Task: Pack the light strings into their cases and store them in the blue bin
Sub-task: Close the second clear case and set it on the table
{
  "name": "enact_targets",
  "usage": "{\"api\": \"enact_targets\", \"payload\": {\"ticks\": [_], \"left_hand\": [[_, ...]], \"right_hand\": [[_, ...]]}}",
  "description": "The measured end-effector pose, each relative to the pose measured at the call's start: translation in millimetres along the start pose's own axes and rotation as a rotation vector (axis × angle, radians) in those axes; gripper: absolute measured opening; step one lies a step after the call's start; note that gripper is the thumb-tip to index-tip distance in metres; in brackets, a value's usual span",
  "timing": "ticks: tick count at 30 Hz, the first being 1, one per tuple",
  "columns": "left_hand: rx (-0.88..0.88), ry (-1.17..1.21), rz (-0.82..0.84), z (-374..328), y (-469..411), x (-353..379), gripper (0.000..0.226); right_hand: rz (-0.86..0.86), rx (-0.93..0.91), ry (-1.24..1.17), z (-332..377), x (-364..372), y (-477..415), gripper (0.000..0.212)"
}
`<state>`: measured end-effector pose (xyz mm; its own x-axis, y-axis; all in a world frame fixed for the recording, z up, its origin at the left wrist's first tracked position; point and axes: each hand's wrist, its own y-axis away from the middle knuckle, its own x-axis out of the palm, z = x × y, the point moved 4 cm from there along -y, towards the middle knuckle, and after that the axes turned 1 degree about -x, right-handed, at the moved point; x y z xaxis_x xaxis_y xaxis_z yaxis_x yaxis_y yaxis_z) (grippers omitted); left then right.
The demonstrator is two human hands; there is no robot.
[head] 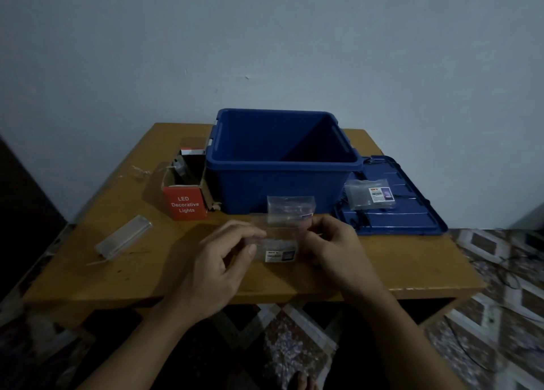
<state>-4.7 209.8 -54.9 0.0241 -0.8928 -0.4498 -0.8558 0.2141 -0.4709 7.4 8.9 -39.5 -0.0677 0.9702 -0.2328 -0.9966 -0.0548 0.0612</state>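
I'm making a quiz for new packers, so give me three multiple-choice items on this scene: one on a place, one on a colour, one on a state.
1. Where is the blue bin's lid? A) on the bin B) flat, right of the bin C) on the floor
2. The LED Decorative Lights box is: A) red B) green C) white
3. The left hand and right hand are: A) idle B) both holding one clear case C) lifting the bin
Answers: 1B, it lies beside the bin; 2A, its front is red; 3B, fingers of both pinch the case.
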Motion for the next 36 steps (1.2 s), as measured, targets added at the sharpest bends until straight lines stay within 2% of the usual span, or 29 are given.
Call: {"api": "enact_targets", "payload": {"ticks": [5, 9, 11, 15, 19, 22, 27, 30, 33, 36], "left_hand": [[-0.147, 0.084, -0.048, 7, 1, -4, 0.039], [-0.248, 0.245, -0.057, 14, -2, -6, 0.054], [-0.282, 0.316, -0.067, 13, -3, -6, 0.052], [-0.292, 0.286, -0.043, 15, -3, -8, 0.036], [-0.307, 0.346, -0.047, 13, -5, -7, 0.033], [-0.305, 0.289, -0.079, 15, -7, -6, 0.023], [-0.313, 0.289, -0.09, 15, -6, -6, 0.02], [-0.338, 0.34, -0.076, 15, -6, -6, 0.029], [-0.406, 0.366, -0.038, 15, -9, -7, 0.036], [-0.515, 0.35, -0.025, 14, -14, -6, 0.025]], "right_hand": [[-0.017, 0.012, -0.032, 3, 5, -6, 0.006], [-0.022, -0.064, -0.229, 2, 10, -6, 0.003], [0.018, -0.067, -0.313, -2, 14, -5, 0.009], [0.073, -0.059, -0.463, -7, 16, -5, 0.014], [0.124, -0.036, -0.58, -12, 17, -6, 0.016], [0.123, -0.104, -0.493, -15, 16, -6, 0.022], [0.104, -0.163, -0.429, -13, 15, -4, 0.025], [0.073, -0.164, -0.42, -13, 16, -5, 0.014], [0.056, -0.143, -0.348, -13, 18, -7, 0.006], [0.034, -0.081, -0.282, -9, 23, -7, 0.012]]}}
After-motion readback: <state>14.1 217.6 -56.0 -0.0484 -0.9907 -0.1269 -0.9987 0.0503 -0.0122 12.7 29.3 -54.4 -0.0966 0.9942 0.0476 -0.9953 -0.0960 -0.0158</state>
